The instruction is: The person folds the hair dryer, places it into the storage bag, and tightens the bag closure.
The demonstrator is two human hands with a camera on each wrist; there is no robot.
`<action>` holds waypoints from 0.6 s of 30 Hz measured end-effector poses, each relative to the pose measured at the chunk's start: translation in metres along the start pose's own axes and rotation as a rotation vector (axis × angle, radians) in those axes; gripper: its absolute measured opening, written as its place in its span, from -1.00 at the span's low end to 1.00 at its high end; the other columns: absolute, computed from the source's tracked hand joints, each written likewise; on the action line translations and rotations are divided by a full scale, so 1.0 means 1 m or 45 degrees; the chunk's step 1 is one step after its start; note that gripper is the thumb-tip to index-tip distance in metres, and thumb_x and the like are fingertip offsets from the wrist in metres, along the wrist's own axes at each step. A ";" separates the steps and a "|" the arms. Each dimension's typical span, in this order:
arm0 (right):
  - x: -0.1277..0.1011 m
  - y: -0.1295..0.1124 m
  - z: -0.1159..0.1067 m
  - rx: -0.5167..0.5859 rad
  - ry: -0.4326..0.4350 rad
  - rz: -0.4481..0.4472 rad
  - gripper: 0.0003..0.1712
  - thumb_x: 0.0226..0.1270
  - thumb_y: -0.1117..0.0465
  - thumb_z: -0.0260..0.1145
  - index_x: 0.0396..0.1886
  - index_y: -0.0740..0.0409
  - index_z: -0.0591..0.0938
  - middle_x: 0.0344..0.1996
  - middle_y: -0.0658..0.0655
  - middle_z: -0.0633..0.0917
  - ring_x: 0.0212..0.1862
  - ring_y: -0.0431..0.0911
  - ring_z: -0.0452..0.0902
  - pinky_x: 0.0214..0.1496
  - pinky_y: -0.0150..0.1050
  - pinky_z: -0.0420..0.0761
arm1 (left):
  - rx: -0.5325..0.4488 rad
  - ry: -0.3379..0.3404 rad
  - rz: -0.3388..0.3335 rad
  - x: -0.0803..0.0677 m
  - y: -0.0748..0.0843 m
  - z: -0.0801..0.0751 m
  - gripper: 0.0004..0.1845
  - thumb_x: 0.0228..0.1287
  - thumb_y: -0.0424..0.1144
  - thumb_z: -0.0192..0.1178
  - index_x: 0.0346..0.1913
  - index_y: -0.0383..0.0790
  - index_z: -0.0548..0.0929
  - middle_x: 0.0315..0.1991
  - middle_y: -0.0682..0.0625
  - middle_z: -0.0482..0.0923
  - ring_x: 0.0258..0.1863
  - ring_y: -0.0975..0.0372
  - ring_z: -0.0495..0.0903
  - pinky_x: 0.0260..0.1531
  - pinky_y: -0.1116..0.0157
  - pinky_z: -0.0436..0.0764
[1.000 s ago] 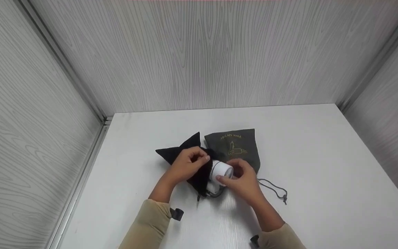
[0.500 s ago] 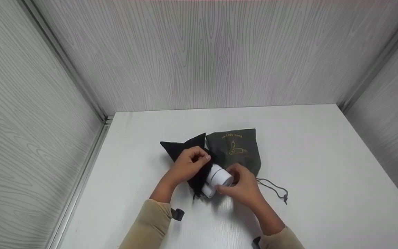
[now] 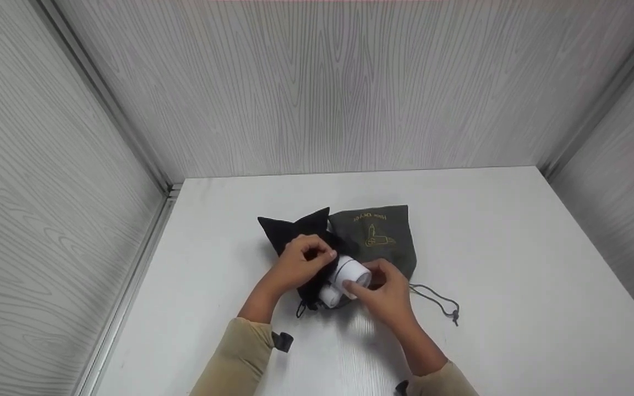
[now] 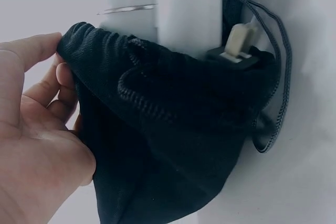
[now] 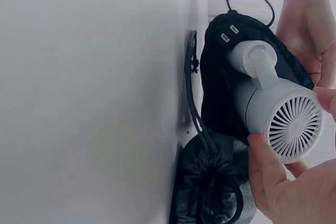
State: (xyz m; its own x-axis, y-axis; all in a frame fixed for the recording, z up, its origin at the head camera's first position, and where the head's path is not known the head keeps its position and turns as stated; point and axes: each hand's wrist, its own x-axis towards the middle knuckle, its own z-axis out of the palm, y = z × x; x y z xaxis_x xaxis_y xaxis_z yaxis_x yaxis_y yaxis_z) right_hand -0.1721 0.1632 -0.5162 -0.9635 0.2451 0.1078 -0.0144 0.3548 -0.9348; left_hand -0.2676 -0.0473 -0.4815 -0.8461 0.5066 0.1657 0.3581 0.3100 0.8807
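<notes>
Nearest, the right hand grips the white hair dryer by its grille end, long axis slanting toward the black pouch, whose mouth the left hand pinches open. Beyond, the grey bag lies on the bench. Since a second ago the pouch has slid nearer the bag.

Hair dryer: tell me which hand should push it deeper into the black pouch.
Right, probably. The right hand grips the hair dryer at its vented end, free to push. The left hand holds the black pouch open at its rim.
</notes>
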 end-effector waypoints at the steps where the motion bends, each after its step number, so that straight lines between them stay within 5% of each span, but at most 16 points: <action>1: 0.000 -0.001 0.001 0.009 0.009 0.001 -0.57 0.04 0.12 0.72 -0.12 0.06 0.73 -0.22 0.08 0.78 -0.19 -0.10 0.71 -0.10 -0.27 0.70 | -0.005 -0.004 -0.002 0.000 0.001 0.000 -0.94 0.44 -0.11 0.39 -0.25 0.07 0.79 -0.24 0.16 0.71 -0.08 0.20 0.49 0.10 0.12 0.39; 18: 0.009 -0.005 0.017 0.119 0.041 0.045 -0.55 0.15 0.16 0.67 -0.01 0.15 0.71 -0.11 0.16 0.77 -0.06 -0.03 0.71 -0.03 -0.31 0.70 | -0.072 -0.108 -0.018 -0.001 0.008 0.004 -0.89 0.50 -0.11 0.34 -0.23 0.00 0.77 -0.21 0.08 0.62 -0.13 0.20 0.46 -0.06 0.20 0.46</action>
State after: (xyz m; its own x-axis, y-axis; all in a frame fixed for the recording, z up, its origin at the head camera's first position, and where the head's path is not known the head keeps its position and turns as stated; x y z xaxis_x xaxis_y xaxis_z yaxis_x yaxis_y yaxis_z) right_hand -0.1852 0.1484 -0.5160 -0.9547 0.2854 0.0838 -0.0071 0.2598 -0.9656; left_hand -0.2624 -0.0421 -0.4767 -0.8136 0.5695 0.1174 0.3217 0.2726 0.9068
